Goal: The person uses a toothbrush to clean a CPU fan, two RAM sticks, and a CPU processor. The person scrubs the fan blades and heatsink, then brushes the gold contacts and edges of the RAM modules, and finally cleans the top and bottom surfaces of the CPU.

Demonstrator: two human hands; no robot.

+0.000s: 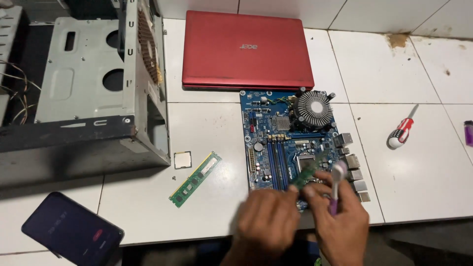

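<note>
Both hands work at the near edge of the counter (419, 162), a white tiled top, just over the near end of the board (276, 143), a blue circuit board lying flat in the middle. The left hand (268, 221) has its fingers closed on a small green memory stick (306, 173), held tilted above the board's near right part; the stick is blurred, so its contacts cannot be made out. The right hand (342, 224) is just beside the left, its fingers closed around a brush (336, 184) with a purple handle and a pale head, the head up near the end of the stick; whether the bristles touch the stick cannot be told. On the board's far right corner sits a round cooler (314, 108) with radial metal fins, and grey ports line its right edge. A closed red laptop (246, 49) lies at the far edge, touching or just beyond the board's far end. Left of the board a second green stick (195, 179) lies flat and aslant, and just beside its far end lies a small square chip (182, 159). An open grey case (93, 83) fills the far left corner. A dark phone (71, 231) with a lit screen rests at the near left corner. Well apart on the right lies a screwdriver (401, 132) with a red and white handle, and a small purple object (468, 132) shows at the right edge.
</note>
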